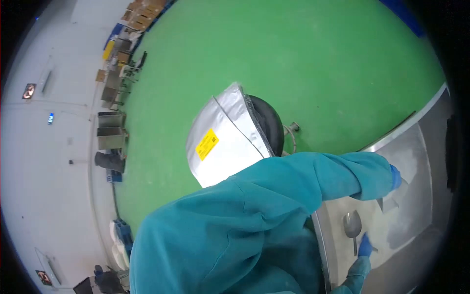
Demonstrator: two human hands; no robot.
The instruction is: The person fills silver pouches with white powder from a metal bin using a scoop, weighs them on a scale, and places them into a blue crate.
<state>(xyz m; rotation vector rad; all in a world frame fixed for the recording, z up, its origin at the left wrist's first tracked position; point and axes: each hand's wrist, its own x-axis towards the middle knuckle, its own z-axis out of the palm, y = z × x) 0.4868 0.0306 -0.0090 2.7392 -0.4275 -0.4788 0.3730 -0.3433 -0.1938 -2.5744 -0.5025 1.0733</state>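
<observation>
My left arm, in a teal sleeve, crosses the view to a metal tray-like table. My left hand [395,177], in a blue glove, is low over its surface. The cuff hides most of its fingers, and a flat grey piece [388,203] shows just below the cuff. My right hand [365,245], also blue-gloved, lies low over the pale, whitish layer on the table [379,230], its fingers stretched out. Beside it rests a metal scoop [352,224], its handle pointing toward the bottom of the view and close to my fingers.
A silver foil bag [225,142] with a yellow label lies on a round black stool [268,125] beside my left arm. The table's raised metal rim [387,142] borders the green floor [323,73]. Metal carts [111,131] and cardboard boxes [144,17] line the far wall.
</observation>
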